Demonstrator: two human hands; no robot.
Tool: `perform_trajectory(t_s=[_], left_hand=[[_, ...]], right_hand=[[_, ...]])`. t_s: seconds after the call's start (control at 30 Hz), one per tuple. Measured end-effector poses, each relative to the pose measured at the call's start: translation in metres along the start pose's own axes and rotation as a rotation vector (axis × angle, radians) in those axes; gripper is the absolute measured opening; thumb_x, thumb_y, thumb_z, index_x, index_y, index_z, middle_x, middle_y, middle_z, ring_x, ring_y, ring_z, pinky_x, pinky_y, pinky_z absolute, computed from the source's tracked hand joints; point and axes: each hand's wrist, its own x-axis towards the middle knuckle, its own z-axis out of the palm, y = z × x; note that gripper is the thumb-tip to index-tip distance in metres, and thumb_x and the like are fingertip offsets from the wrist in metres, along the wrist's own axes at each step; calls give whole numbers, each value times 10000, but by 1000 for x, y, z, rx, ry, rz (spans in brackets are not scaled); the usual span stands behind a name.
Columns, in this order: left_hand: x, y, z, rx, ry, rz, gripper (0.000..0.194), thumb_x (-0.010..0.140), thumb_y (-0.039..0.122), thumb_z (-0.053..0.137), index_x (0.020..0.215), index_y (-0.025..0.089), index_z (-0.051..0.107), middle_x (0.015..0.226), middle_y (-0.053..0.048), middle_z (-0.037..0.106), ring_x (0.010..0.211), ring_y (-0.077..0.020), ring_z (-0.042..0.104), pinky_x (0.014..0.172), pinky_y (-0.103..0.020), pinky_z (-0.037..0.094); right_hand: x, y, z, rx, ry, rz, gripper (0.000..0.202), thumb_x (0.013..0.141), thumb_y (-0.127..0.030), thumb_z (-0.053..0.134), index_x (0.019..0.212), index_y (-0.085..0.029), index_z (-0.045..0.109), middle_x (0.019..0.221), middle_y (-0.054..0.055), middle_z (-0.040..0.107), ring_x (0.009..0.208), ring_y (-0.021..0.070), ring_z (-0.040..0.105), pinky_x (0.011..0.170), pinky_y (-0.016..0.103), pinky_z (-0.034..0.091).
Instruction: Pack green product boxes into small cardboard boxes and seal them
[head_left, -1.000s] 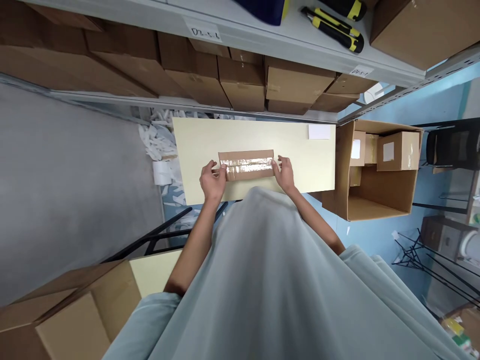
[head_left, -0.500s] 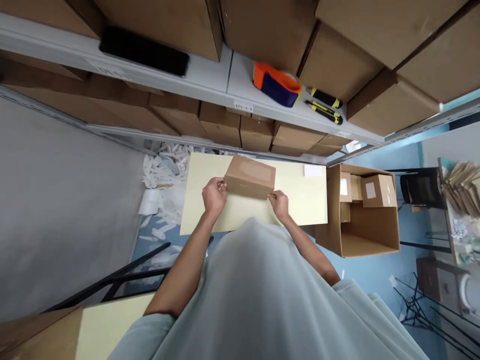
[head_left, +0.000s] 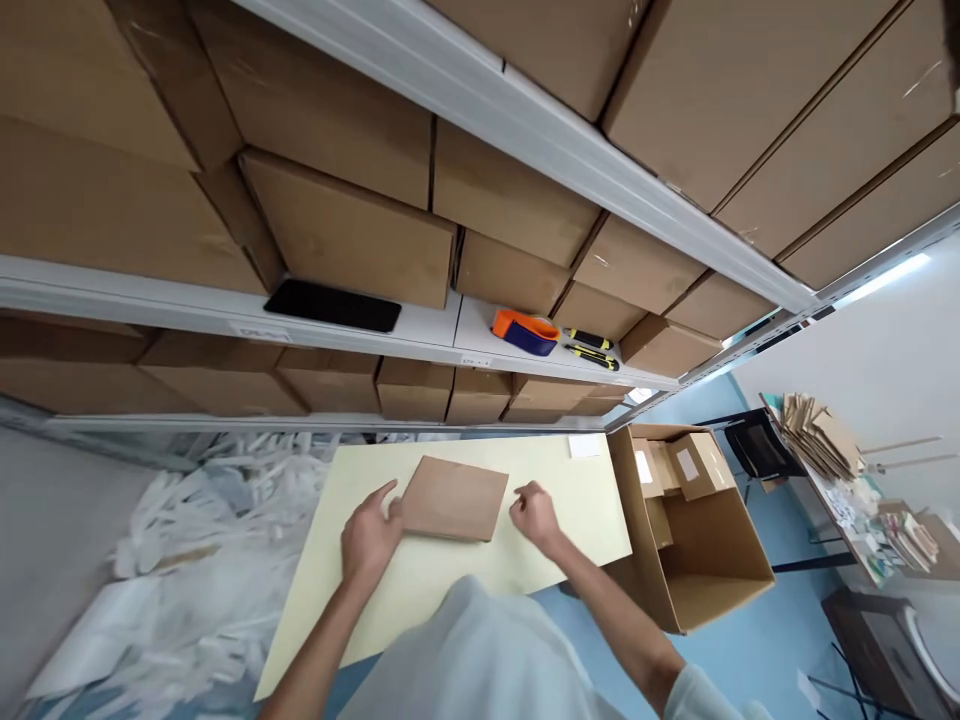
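One brown box (head_left: 454, 500) lies flat on one cream counter (head_left: 592, 490), set between two bare hands, and its broad plain side faces up. Here's the left hand (head_left: 373, 530), right at the box's left edge: the grip is spread, thumb and fingers apart, the thumb closest to the cardboard. Whether it presses on it, you cannot tell. Over on the other side, the right hand (head_left: 534, 512) is clear of the box, a strip of bare counter showing between them. The fingers curl in toward the palm; whether thumb and fingertips meet in that grip, you cannot tell.

One white slip (head_left: 585, 446) sits at the counter's far right corner. Just beyond that end stands one big open box (head_left: 639, 520), and count what's inside: four small boxes (head_left: 705, 468), two of them showing white labels (head_left: 686, 464).

Up on the shelf (head_left: 427, 322), left to right: one black slab (head_left: 334, 305), one orange-and-blue holder (head_left: 526, 334), then two yellow-and-black cutters (head_left: 592, 357) side by side. Brown cartons (head_left: 349, 225) pack in behind, too overlapped for a sure count. Down at the left, white paper scraps (head_left: 225, 550) heap up past counting, and away right there's one black chair (head_left: 761, 443).
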Motion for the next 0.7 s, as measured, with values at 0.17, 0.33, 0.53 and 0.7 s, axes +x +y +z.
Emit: perform_trajectory(t_s=[0.17, 0.33, 0.53, 0.7], left_hand=[[42, 119, 5, -233, 31, 475, 513, 1052, 370, 520, 1484, 203, 741, 1517, -147, 779, 1431, -365, 724, 1252, -532, 565], [84, 256, 10, -285, 25, 790, 480, 1035, 244, 532, 1458, 171, 747, 1485, -177, 784, 1406, -351, 734, 1274, -532, 555], [103, 325, 10, -261, 91, 841, 483, 1006, 152, 513, 1421, 135, 760, 1450, -208, 791, 1365, -362, 750, 1250, -565, 579], [86, 302, 9, -244, 188, 800, 463, 1005, 151, 550, 1417, 171, 762, 1421, -181, 804, 1349, -344, 759, 1230, -538, 598]], right_hand=[[81, -33, -109, -99, 292, -79, 353, 981, -153, 605, 1245, -100, 833, 1076, 141, 779, 978, 279, 772, 958, 357, 606], [148, -93, -188, -172, 450, -250, 401, 1041, -221, 596, 1393, -120, 761, 1253, 157, 768, 1124, 273, 759, 1070, 355, 580], [200, -144, -227, -433, 220, -202, 503, 1079, -264, 620, 1546, -77, 636, 1537, 235, 701, 1453, 313, 656, 1250, 390, 485], [220, -152, -221, -476, 86, -153, 619, 1009, -257, 738, 1560, -22, 582, 1554, 324, 687, 1469, 378, 673, 1244, 458, 502]])
